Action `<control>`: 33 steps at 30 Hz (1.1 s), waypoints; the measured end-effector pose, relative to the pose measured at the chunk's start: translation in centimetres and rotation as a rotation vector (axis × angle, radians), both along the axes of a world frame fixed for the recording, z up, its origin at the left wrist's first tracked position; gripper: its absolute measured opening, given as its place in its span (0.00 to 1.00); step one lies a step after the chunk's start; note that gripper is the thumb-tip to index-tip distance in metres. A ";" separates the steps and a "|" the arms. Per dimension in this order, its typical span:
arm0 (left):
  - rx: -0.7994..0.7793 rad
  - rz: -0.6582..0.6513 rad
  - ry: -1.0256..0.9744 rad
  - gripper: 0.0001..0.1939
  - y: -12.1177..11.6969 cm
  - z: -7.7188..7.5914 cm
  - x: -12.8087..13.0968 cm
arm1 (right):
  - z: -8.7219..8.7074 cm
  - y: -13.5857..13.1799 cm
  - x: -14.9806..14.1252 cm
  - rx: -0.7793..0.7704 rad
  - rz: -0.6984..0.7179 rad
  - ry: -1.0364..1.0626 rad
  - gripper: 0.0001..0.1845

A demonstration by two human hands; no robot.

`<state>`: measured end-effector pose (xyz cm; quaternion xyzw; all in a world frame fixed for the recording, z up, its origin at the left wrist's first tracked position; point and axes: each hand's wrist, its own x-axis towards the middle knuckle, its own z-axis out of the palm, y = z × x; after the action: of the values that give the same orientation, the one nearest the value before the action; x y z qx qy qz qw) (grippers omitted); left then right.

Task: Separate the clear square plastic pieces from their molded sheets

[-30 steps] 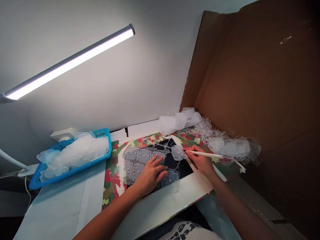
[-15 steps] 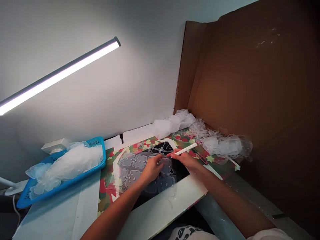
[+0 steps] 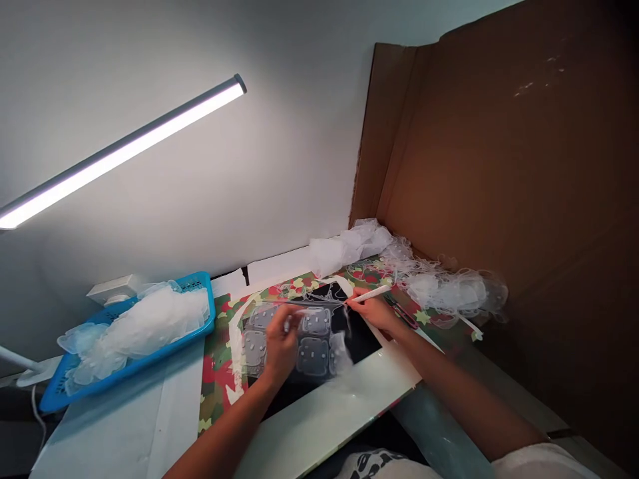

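Observation:
A sheet of sheer white fabric (image 3: 313, 356), marked with rounded-square outlines and small white dots, lies over a black board (image 3: 367, 342). My left hand (image 3: 282, 336) is over the middle of this fabric, fingers curled and blurred by motion; whether they pinch the cloth cannot be made out. My right hand (image 3: 374, 309) is closed around a white pen-shaped tool (image 3: 372, 293), its tip pointing left near the fabric's upper right edge. Thin scrap strands (image 3: 327, 293) lie by the board's far corner. A loose flap of sheer fabric (image 3: 342, 352) hangs blurred at the right end of the sheet.
A blue basket (image 3: 212, 313) with piled sheer white pieces (image 3: 154, 319) stands left. Fabric scraps (image 3: 444, 289) heap along the back right, beside a tall cardboard panel (image 3: 499, 166). Dark-and-red snips or a cutter (image 3: 402, 313) lie right of my hand. A lamp bar (image 3: 124, 146) hangs above.
My left hand has moved left and risen slightly. The sheer fabric has shifted, baring more black board at the right. My right hand stays near the same spot with the white tool.

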<state>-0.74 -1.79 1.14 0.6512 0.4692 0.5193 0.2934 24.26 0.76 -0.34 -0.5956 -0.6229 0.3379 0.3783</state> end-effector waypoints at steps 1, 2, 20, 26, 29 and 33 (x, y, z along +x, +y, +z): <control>-0.042 0.033 -0.126 0.11 0.3 0.0 -1.1 | 0.1 0.1 0.5 -0.018 0.015 -0.005 0.14; -0.099 0.063 -0.231 0.10 0.6 -0.1 -2.3 | 0.2 0.1 1.0 -0.041 0.025 -0.001 0.13; -0.266 -0.750 0.513 0.25 -6.3 2.6 -2.3 | 3.0 -2.6 -3.1 0.093 0.133 -0.030 0.12; -0.266 -0.663 0.382 0.17 -5.2 2.4 -2.1 | 4.1 -2.1 -4.0 0.205 0.312 -0.065 0.07; -0.128 -0.318 0.764 0.18 -3.6 0.8 -2.6 | 3.5 -2.6 -5.1 0.162 0.455 -0.112 0.06; -0.092 -0.307 1.085 0.22 -3.1 -0.2 -2.9 | 1.6 -2.7 -5.7 0.198 0.492 -0.136 0.06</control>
<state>-3.69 -4.91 0.92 0.8722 0.4749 0.0406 0.1103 18.58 -1.99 1.30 -0.4080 -0.8028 0.3161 0.2985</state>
